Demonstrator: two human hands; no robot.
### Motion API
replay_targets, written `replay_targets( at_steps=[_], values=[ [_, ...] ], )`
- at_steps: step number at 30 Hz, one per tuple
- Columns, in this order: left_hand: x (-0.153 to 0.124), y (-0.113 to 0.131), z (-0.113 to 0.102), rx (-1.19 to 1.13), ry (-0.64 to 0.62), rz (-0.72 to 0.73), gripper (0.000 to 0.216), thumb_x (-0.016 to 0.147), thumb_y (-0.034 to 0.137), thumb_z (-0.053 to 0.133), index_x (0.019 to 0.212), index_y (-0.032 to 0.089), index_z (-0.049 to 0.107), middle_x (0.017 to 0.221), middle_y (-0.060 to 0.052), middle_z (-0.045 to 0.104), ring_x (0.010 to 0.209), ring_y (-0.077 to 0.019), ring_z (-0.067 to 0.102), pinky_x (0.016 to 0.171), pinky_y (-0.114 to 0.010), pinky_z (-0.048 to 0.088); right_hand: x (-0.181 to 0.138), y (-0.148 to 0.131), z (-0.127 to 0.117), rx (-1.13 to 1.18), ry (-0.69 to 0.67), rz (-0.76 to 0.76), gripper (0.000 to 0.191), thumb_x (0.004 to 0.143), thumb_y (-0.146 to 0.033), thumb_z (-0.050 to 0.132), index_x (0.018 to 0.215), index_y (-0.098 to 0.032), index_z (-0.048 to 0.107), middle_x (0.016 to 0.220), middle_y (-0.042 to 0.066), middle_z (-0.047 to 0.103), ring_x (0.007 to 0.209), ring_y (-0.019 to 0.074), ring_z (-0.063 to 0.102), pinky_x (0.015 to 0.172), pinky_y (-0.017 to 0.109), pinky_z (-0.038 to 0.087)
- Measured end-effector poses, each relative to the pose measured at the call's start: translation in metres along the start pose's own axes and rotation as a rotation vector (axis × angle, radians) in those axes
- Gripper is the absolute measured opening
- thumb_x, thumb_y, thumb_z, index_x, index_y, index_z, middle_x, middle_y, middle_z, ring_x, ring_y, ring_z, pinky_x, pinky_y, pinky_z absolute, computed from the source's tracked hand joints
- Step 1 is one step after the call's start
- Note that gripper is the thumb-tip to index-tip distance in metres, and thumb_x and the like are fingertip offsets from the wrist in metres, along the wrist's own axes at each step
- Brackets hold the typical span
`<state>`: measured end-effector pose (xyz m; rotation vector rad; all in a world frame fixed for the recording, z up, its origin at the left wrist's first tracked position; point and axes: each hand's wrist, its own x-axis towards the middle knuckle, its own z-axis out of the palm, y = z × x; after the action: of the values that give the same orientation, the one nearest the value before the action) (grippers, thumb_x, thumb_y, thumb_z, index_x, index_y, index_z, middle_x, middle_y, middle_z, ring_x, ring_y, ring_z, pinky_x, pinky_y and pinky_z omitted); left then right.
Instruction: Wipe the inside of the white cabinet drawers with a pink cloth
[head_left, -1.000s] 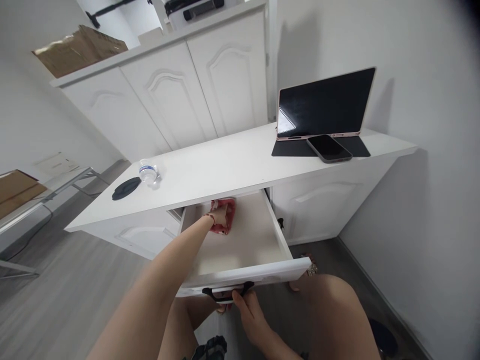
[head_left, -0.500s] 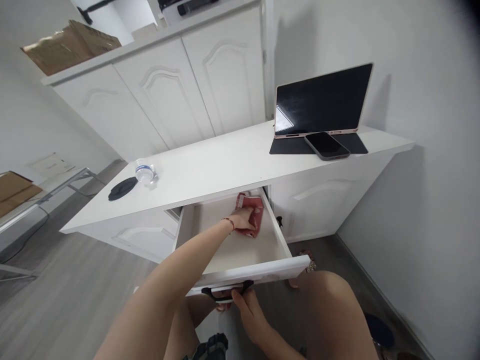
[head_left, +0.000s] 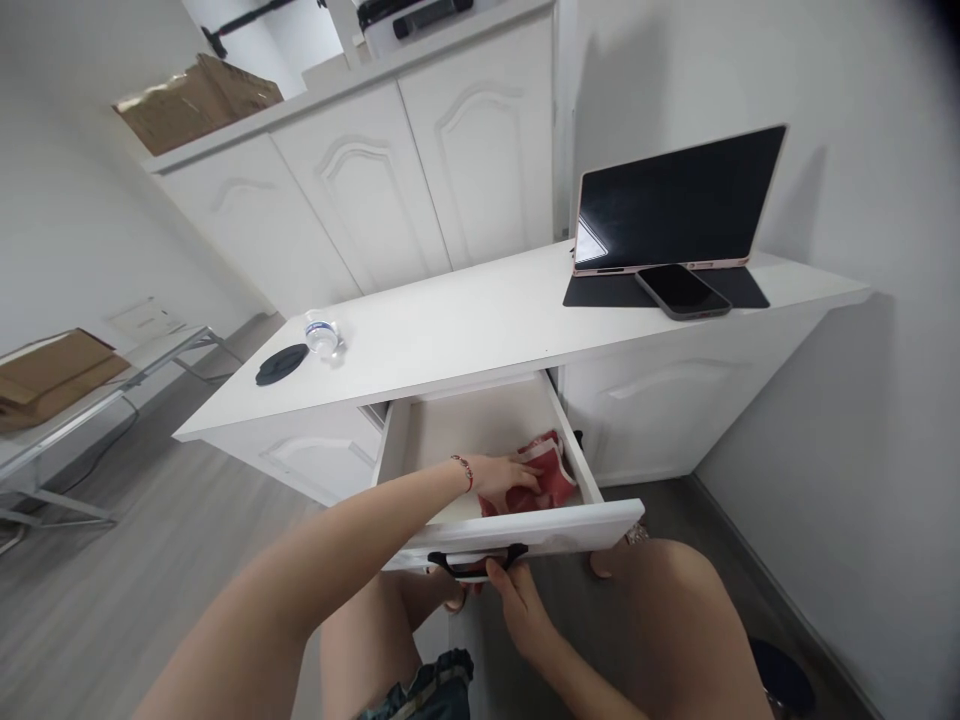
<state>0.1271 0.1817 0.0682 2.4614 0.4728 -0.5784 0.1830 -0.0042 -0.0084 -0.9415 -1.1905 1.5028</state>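
Note:
A white drawer (head_left: pixel 611 517) stands pulled out from under the white tabletop. Inside, close behind its front panel, my left hand (head_left: pixel 501 478) presses down on a crumpled red cloth (head_left: pixel 556 478) with pale patches, its fingers over the fabric. Part of the cloth is hidden under that hand. Below, my right hand (head_left: pixel 519 608) is closed around the right end of the black drawer handle (head_left: pixel 459 572), thumb on the near side; its other fingers are mostly hidden behind the handle.
On the tabletop (head_left: pixel 450 315) are a tablet (head_left: pixel 675 205) with a phone (head_left: pixel 682 290) before it, a clear plastic bottle (head_left: pixel 322 338) and a black disc (head_left: pixel 282 364). Cardboard boxes (head_left: pixel 60 375) lie at left. My knees flank the drawer; a wall (head_left: pixel 810 430) rises at right.
My left hand has drawn the red cloth from the back of the drawer toward its front right. My right hand stays on the handle. The view has shifted slightly left.

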Motion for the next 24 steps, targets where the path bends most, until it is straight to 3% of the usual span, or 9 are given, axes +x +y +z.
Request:
replay_targets(
  at_steps=[6, 12, 17, 24],
  values=[
    [-0.03, -0.003, 0.012, -0.262, -0.094, -0.025, 0.047, 0.064, 0.024, 0.068, 0.11, 0.019, 0.063, 0.145, -0.006, 0.043, 0.136, -0.0253, 0.031, 0.111, -0.038, 0.024, -0.004, 0.003, 0.003, -0.025, 0.165, 0.033, 0.06, 0.081, -0.068, 0.043, 0.074, -0.016, 0.071, 0.073, 0.009, 0.068, 0.076, 0.0214, 0.06, 0.076, 0.031, 0.046],
    [-0.074, -0.008, 0.017, -0.416, -0.116, -0.172, 0.037, 0.065, 0.022, 0.063, 0.102, 0.025, 0.068, 0.138, 0.002, 0.051, 0.131, -0.0257, 0.039, 0.108, -0.039, 0.029, -0.005, 0.003, 0.002, -0.035, 0.117, 0.026, 0.057, 0.084, -0.064, 0.041, 0.076, -0.016, 0.072, 0.074, 0.008, 0.069, 0.08, 0.0218, 0.061, 0.083, 0.033, 0.044],
    [-0.1, -0.019, 0.026, -0.322, -0.043, -0.329, 0.041, 0.059, 0.023, 0.069, 0.1, 0.026, 0.066, 0.138, -0.001, 0.046, 0.128, -0.0269, 0.04, 0.107, -0.038, 0.03, -0.005, 0.005, 0.002, -0.05, 0.149, 0.051, 0.057, 0.082, -0.065, 0.044, 0.081, -0.015, 0.072, 0.08, 0.009, 0.07, 0.085, 0.023, 0.06, 0.084, 0.034, 0.044],
    [-0.106, -0.048, 0.03, -0.135, -0.039, -0.554, 0.063, 0.048, 0.032, 0.078, 0.107, 0.028, 0.055, 0.136, -0.004, 0.034, 0.12, -0.0289, 0.042, 0.1, -0.04, 0.036, -0.003, 0.001, 0.001, -0.033, 0.074, 0.036, 0.059, 0.083, -0.066, 0.04, 0.08, -0.017, 0.073, 0.073, 0.008, 0.068, 0.083, 0.023, 0.061, 0.082, 0.033, 0.045]
  ],
)
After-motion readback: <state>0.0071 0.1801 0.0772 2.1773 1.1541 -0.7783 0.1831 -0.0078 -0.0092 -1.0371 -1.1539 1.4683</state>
